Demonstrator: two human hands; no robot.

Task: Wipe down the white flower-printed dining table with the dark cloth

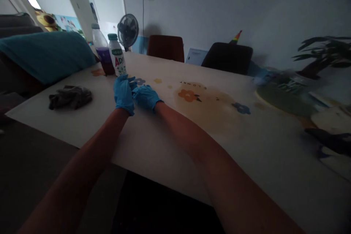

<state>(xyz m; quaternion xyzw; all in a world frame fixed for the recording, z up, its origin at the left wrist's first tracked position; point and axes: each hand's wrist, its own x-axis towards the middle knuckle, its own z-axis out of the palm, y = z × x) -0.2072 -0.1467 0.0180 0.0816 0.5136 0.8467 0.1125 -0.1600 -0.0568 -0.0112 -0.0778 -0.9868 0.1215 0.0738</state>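
My left hand (123,93), in a blue disposable glove, is over the table just in front of the bottles. Its fingers curl toward my right hand (146,97), which wears a matching glove. The two hands meet at the fingertips, and both look closed. Anything between them is hidden or too small to name. Right behind my left hand stands a white bottle (117,55) with a green cap and a printed label. Beside it is a larger clear bottle (103,53) with a purple label and a dark cap. A crumpled dark cloth (70,97) lies to the left.
The white table (164,146) has a flower-print cover. Chairs (166,46) (227,57) stand along its far side, and a teal-draped chair (46,56) is at the left. A fan (128,30) stands behind the bottles. At the right are a green round mat (285,100) and a potted plant (315,62).
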